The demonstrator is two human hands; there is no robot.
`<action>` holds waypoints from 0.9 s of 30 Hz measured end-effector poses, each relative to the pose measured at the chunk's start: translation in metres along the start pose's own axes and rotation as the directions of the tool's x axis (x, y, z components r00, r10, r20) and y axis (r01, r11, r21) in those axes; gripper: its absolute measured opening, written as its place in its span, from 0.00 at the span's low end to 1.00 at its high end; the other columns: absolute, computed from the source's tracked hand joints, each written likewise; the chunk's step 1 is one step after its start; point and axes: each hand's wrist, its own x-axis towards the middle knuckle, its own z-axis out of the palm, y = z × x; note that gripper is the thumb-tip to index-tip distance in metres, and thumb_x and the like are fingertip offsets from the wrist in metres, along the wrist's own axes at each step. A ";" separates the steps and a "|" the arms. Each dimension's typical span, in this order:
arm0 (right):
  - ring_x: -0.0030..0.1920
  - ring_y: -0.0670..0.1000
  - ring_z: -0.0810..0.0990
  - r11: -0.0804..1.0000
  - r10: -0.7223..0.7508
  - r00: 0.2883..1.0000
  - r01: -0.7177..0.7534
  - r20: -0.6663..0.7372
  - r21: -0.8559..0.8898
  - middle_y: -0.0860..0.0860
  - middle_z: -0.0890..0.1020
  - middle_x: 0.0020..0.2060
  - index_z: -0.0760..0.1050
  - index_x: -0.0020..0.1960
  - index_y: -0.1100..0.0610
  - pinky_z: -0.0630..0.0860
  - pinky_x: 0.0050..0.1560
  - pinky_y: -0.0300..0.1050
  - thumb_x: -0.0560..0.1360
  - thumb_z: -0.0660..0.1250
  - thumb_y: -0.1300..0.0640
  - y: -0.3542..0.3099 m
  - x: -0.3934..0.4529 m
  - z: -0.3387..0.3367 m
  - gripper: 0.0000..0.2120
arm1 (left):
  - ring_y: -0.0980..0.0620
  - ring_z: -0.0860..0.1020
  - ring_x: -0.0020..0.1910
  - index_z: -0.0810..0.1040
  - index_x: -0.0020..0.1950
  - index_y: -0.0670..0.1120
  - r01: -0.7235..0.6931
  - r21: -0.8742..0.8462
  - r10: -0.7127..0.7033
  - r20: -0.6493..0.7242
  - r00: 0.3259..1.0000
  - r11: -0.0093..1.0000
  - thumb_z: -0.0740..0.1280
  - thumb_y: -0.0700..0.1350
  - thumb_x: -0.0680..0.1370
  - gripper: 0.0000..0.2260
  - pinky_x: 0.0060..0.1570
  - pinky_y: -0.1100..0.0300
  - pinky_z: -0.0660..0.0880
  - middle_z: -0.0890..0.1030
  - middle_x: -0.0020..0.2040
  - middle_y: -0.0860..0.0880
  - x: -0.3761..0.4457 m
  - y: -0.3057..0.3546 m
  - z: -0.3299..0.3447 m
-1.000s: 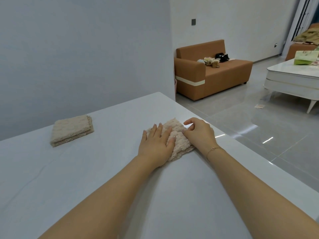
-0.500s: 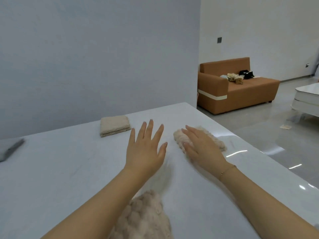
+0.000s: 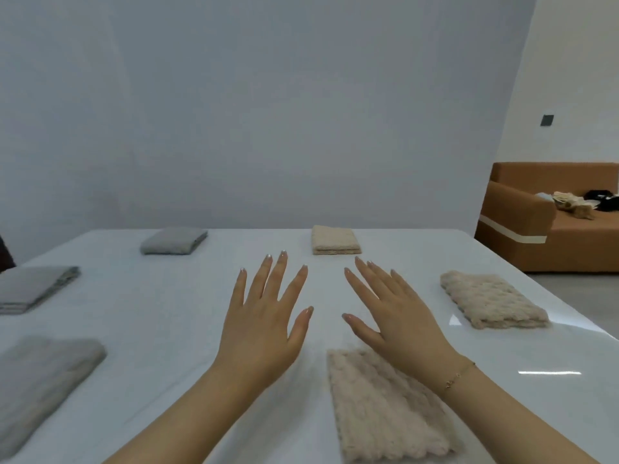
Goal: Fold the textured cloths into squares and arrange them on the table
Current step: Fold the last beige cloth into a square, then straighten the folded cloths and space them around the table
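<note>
Hands, left (image 3: 264, 324) and right (image 3: 398, 316) (fingers spread), above table (image 3: 167, 316) of folded cloths (image 3: 492, 299)

The tabletop (image 3: 167, 313) lies bare through its middle, from near edge to far edge. Folded grey cloths (image 3: 40, 383) line the left edge; beige folded cloths (image 3: 385, 410) sit toward the right edge and far-right corner.

- Bare left hand (image 3: 264, 324): palm down, fingers straight & spread, thumb out to the side, holding nothing.
- Bare right hand (image 3: 397, 321): same pose, fingers splayed, angled slightly inward, thin gold chain bracelet (image 3: 459, 376) at wrist.
- Both forearms reach fwd from btm edge.
</note>
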 end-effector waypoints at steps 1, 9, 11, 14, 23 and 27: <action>0.74 0.52 0.62 1.000 -0.013 1.000 0.013 -0.004 -0.011 0.51 0.60 0.75 0.55 0.77 0.51 0.58 0.73 0.54 0.79 0.48 0.37 -0.016 0.003 -0.001 0.30 | 0.45 0.59 0.75 0.60 0.76 0.54 0.015 0.013 -0.015 0.002 1.000 1.000 0.46 0.62 0.80 0.27 0.69 0.45 0.51 0.61 0.76 0.47 -0.009 -0.012 -0.004; 0.76 0.49 0.54 0.997 -0.075 0.997 0.075 0.007 0.031 0.49 0.54 0.77 0.49 0.78 0.49 0.51 0.76 0.50 0.80 0.44 0.37 -0.120 0.025 0.009 0.30 | 0.46 0.53 0.77 0.57 0.77 0.54 0.111 0.023 -0.111 0.001 0.994 0.994 0.45 0.60 0.80 0.26 0.71 0.44 0.49 0.55 0.78 0.47 -0.068 -0.107 -0.017; 0.77 0.48 0.52 0.995 -0.081 0.997 0.080 0.018 0.060 0.48 0.52 0.77 0.47 0.78 0.48 0.48 0.76 0.49 0.79 0.43 0.37 -0.139 0.037 0.016 0.30 | 0.47 0.53 0.77 0.57 0.77 0.53 0.134 0.014 -0.134 0.005 0.991 0.991 0.46 0.60 0.80 0.26 0.71 0.44 0.49 0.55 0.78 0.47 -0.072 -0.132 -0.012; 0.77 0.47 0.49 0.991 -0.071 0.997 0.067 0.029 0.115 0.47 0.50 0.77 0.46 0.78 0.47 0.48 0.76 0.49 0.78 0.40 0.35 -0.166 0.062 0.026 0.31 | 0.46 0.54 0.77 0.57 0.77 0.53 0.158 -0.002 -0.157 0.031 0.987 0.988 0.47 0.60 0.80 0.26 0.71 0.44 0.49 0.57 0.78 0.46 -0.066 -0.166 -0.002; 0.76 0.42 0.45 0.965 -0.059 0.977 0.002 0.207 0.264 0.42 0.48 0.77 0.46 0.77 0.44 0.45 0.77 0.46 0.76 0.40 0.32 -0.199 0.141 0.053 0.32 | 0.45 0.52 0.77 0.54 0.78 0.52 0.175 -0.047 -0.162 0.199 0.966 0.983 0.46 0.60 0.80 0.27 0.71 0.43 0.49 0.54 0.78 0.46 -0.016 -0.227 0.037; 0.76 0.43 0.46 0.945 -0.026 0.952 -0.076 0.306 0.317 0.42 0.49 0.77 0.48 0.77 0.45 0.46 0.77 0.47 0.76 0.39 0.32 -0.185 0.170 0.033 0.33 | 0.45 0.53 0.77 0.56 0.78 0.52 0.177 -0.052 -0.150 0.333 0.931 0.983 0.48 0.60 0.80 0.27 0.70 0.42 0.51 0.55 0.78 0.45 0.011 -0.236 0.031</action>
